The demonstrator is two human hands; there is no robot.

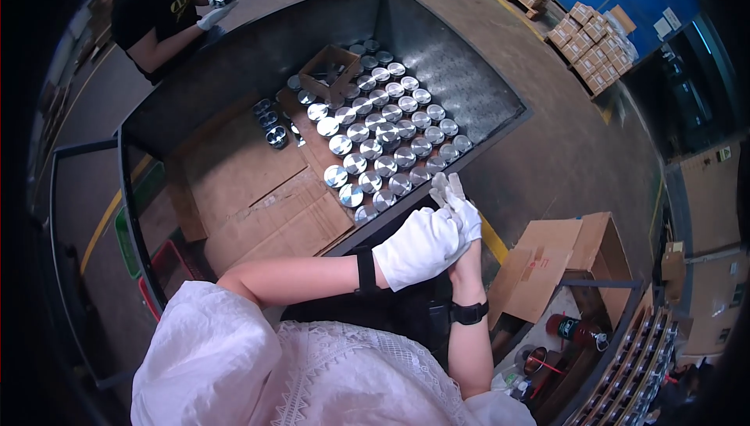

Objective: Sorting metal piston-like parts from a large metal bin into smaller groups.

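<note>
Both of my hands wear white gloves and meet at the near right rim of a dark metal bin. My left hand (422, 248) lies across my right and is closed on the glove near its wrist; its fingertips are partly hidden. My right hand (462, 209) points away from me with fingers stretched out, and no object shows in it. Just beyond, inside the bin, stand many silver pistons (385, 166) in rows, flat crowns up. A few other pistons (276, 137) lie on their sides at the left.
Cardboard sheets (242, 168) line the bin (488, 125), and a small open carton (330, 74) sits among the pistons. Across the bin a co-worker (160, 16) in gloves holds a piston. At right stand an open cardboard box (547, 262), a red bottle (574, 330) and racked parts (633, 371).
</note>
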